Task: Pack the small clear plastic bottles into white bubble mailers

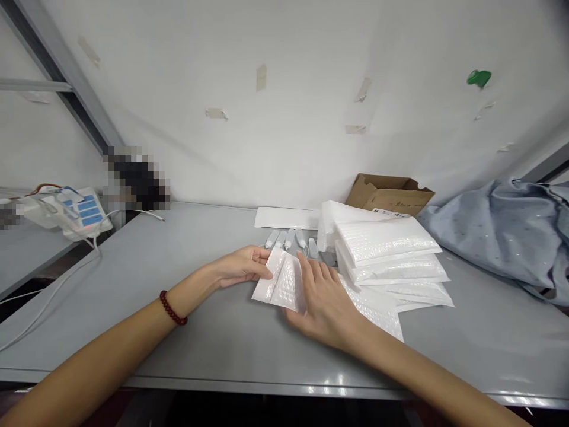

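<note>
A small white bubble mailer (287,284) is held between my two hands above the grey table. My left hand (242,267) pinches its left edge, with the thumb on the near face and the fingers mostly behind. At the right edge, my right hand (324,302) has its thumb low and its fingers stretched along the mailer, gripping that side. Just beyond the mailer lie several small white tube-like pieces (289,238), partly hidden by it. Another bubble mailer (377,311) lies flat under my right forearm. Whether anything is inside the held mailer cannot be seen.
A pile of white bubble mailers (391,243) stands to the right. Behind it is an open cardboard box (389,193), with light blue cloth (498,231) beside it. A flat white packet (287,217) lies by the wall. A power strip (86,213) and cables are at left.
</note>
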Motion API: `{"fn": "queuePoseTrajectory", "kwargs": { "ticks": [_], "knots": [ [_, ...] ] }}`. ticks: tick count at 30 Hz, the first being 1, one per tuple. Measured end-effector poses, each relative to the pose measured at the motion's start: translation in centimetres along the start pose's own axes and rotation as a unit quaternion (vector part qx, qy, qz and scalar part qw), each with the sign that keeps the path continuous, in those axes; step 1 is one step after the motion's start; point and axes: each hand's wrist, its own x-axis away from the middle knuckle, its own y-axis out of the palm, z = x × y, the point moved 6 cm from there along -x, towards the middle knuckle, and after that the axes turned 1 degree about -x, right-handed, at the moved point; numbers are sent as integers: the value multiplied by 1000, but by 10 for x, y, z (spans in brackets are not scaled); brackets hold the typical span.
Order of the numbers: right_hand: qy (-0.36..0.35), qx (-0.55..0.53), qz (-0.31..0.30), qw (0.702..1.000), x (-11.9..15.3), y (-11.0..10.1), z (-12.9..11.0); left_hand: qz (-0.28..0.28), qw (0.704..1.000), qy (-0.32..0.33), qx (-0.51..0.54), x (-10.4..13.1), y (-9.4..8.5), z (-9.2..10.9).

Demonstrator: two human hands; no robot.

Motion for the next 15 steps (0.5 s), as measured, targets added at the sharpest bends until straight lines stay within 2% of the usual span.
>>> {"fn": "queuePoseTrajectory", "kwargs": {
  "ticks": [4,8,11,13,15],
  "knots": [
    [4,-11,-31,999,-2,0,-5,103,992,-6,-66,-5,6,-6],
    [0,-7,-66,998,-3,-7,-7,119,990,-25,-69,-4,14,-10],
    [0,1,-108,994,-4,-9,-5,130,988,-21,-86,-1,10,-7],
    [7,12,-135,991,-4,-6,-2,166,974,-16,-154,1,2,-2],
    [9,24,-147,989,-4,-2,-1,231,936,17,-265,-1,-7,12]
  ]
}}
